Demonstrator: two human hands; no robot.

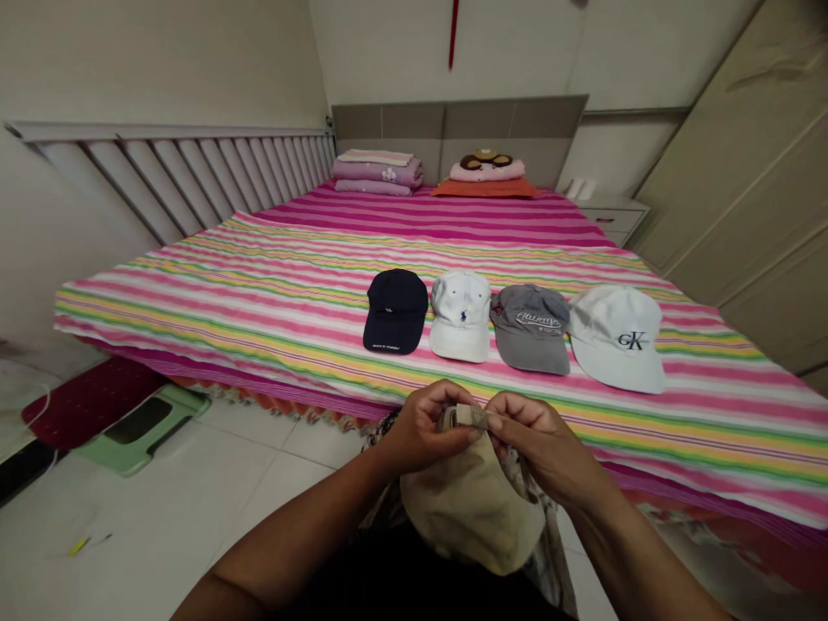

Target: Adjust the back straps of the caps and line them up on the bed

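A beige baseball cap (475,504) hangs in front of my body at the bed's near edge, its back strap uppermost. My left hand (433,423) is closed on the strap (471,416) near its buckle. On the other side my right hand (536,435) pinches the same strap's end between thumb and fingers. Beyond my hands, caps lie in a row on the bed: a navy cap (396,310), a white cap with a small blue emblem (460,315), a grey cap with white lettering (531,328) and a white cap marked CK-style (617,336).
A striped sheet (272,293) covers the bed. Folded purple bedding (377,172) and a pink and orange pile (486,177) sit by the headboard (414,125). A white railing (194,177) runs along the left. A green stool (146,431) stands on the tiled floor.
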